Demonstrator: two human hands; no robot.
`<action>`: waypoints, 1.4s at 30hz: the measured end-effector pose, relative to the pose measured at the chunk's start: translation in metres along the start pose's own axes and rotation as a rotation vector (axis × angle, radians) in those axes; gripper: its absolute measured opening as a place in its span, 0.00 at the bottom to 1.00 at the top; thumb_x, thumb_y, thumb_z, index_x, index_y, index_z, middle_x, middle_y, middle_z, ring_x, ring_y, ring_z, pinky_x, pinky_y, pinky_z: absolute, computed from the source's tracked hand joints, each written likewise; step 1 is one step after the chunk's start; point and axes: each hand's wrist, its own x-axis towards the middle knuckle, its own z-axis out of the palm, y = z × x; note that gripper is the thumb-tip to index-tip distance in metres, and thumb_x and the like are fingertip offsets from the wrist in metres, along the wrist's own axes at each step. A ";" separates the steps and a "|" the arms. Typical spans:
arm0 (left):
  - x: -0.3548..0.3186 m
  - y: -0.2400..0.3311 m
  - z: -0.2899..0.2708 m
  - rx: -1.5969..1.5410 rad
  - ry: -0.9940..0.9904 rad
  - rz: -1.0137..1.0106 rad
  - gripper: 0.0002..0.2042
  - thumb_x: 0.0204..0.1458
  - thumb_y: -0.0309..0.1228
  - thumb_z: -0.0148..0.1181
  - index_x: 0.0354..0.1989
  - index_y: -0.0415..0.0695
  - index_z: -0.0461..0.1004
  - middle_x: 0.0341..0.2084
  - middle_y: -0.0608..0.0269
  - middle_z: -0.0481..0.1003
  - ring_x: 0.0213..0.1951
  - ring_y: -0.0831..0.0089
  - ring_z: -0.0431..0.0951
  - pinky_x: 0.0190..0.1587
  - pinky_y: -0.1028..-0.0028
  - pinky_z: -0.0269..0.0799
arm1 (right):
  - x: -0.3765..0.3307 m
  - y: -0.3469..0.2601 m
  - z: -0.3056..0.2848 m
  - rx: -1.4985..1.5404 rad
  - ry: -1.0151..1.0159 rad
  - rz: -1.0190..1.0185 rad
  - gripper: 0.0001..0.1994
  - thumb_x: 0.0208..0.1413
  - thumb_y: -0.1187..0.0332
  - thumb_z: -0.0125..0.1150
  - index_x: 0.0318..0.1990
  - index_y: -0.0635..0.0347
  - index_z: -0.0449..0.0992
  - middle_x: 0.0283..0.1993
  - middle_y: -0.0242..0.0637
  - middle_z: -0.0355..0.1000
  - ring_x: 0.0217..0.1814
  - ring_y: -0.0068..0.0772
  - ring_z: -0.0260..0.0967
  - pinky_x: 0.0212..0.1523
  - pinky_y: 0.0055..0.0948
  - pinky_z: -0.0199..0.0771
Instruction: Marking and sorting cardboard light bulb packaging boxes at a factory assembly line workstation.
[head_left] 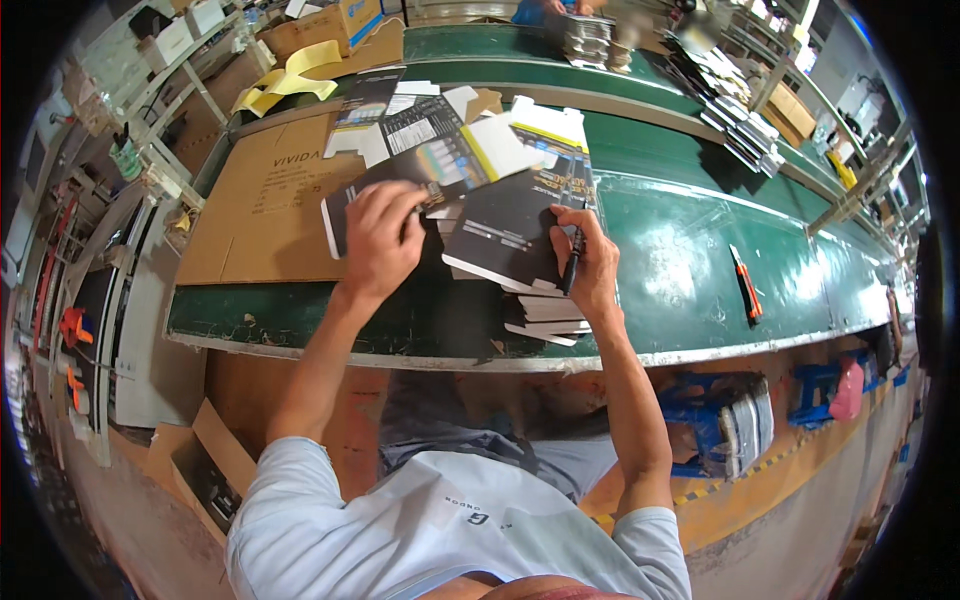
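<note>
Fingers, left: I see the left hand (pixel 380 240) half curled over the near edge of a printed carton (pixel 445 165), thumb tucked in; I cannot tell whether it pinches the card or only rests on it.
Fingers, right: my view has the right hand (pixel 592 258) closed around a black pen (pixel 573 262), its barrel slanting down past the palm, perhaps so the thumb and forefinger stay free for card.
Printed carton: it lies flat and askew across other folded card, left of the dark carton (pixel 505 225), probably so the left hand can reach its edge.
Dark carton: its right side sits under the right fingertips, which I judge steady it.
Stack: more flat cartons (pixel 550 312) lie beneath, near the table's front edge, likely for easy reach.
Brown cardboard: a wide sheet (pixel 250 220) lies under the left side of the pile, maybe as a mat.
Knife: an orange cutter (pixel 745 285) rests well apart on the right of the green table (pixel 670 225), out of the hands' way.
Far side: a co-worker's hands (pixel 582 6) are by another stack (pixel 588 42).
</note>
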 end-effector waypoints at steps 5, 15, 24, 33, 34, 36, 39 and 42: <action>-0.089 -0.008 0.003 -1.080 -0.015 -1.194 0.18 0.59 0.48 0.63 0.37 0.44 0.77 0.21 0.69 0.72 0.22 0.79 0.70 0.27 0.80 0.64 | 0.001 -0.004 0.006 -0.029 -0.014 0.020 0.08 0.58 0.78 0.63 0.42 0.60 0.71 0.49 0.47 0.81 0.49 0.43 0.81 0.46 0.33 0.78; -0.060 -0.086 0.050 -1.480 0.624 -1.486 0.11 0.58 0.38 0.64 0.43 0.47 0.75 0.32 0.65 0.77 0.32 0.68 0.79 0.36 0.69 0.76 | 0.000 -0.010 0.011 -0.114 -0.028 0.077 0.06 0.60 0.77 0.62 0.41 0.60 0.71 0.51 0.44 0.81 0.46 0.36 0.80 0.45 0.31 0.77; -0.020 -0.222 -0.056 -1.521 0.474 -1.166 0.16 0.61 0.37 0.56 0.53 0.40 0.73 0.48 0.53 0.79 0.49 0.62 0.80 0.56 0.61 0.76 | -0.004 0.000 0.009 -0.101 0.004 0.054 0.06 0.60 0.78 0.62 0.40 0.61 0.71 0.51 0.44 0.81 0.38 0.23 0.76 0.40 0.25 0.76; -0.074 -0.225 -0.025 -1.201 0.399 -1.203 0.24 0.57 0.21 0.61 0.63 0.43 0.65 0.53 0.54 0.75 0.52 0.58 0.80 0.51 0.59 0.81 | -0.002 0.005 0.013 -0.147 -0.007 0.073 0.07 0.59 0.79 0.62 0.39 0.61 0.69 0.50 0.45 0.81 0.37 0.20 0.74 0.38 0.23 0.74; -0.070 -0.230 -0.023 -1.247 0.350 -1.159 0.25 0.56 0.21 0.61 0.63 0.42 0.65 0.53 0.53 0.75 0.50 0.59 0.80 0.51 0.59 0.81 | -0.002 0.005 0.015 -0.140 0.002 0.079 0.07 0.59 0.79 0.62 0.39 0.61 0.69 0.50 0.46 0.81 0.38 0.21 0.74 0.39 0.23 0.74; -0.054 -0.246 -0.017 -1.295 0.296 -1.115 0.25 0.56 0.21 0.61 0.63 0.41 0.64 0.52 0.52 0.75 0.48 0.59 0.81 0.51 0.60 0.81 | -0.005 0.005 0.016 -0.126 -0.001 0.106 0.08 0.59 0.80 0.62 0.38 0.61 0.68 0.50 0.47 0.81 0.38 0.21 0.75 0.40 0.23 0.74; -0.006 -0.285 0.011 -1.226 0.057 -1.079 0.22 0.56 0.23 0.62 0.61 0.41 0.68 0.47 0.54 0.77 0.45 0.64 0.81 0.46 0.66 0.81 | -0.010 0.003 0.012 -0.167 0.022 0.092 0.08 0.59 0.82 0.60 0.38 0.61 0.67 0.50 0.46 0.80 0.37 0.19 0.72 0.39 0.22 0.73; 0.031 -0.372 0.018 -0.881 -0.035 -1.062 0.19 0.54 0.27 0.65 0.55 0.40 0.74 0.40 0.56 0.80 0.42 0.68 0.81 0.42 0.69 0.78 | -0.004 -0.002 0.021 -0.125 -0.001 0.071 0.08 0.59 0.83 0.60 0.39 0.61 0.67 0.50 0.46 0.80 0.37 0.18 0.71 0.41 0.22 0.72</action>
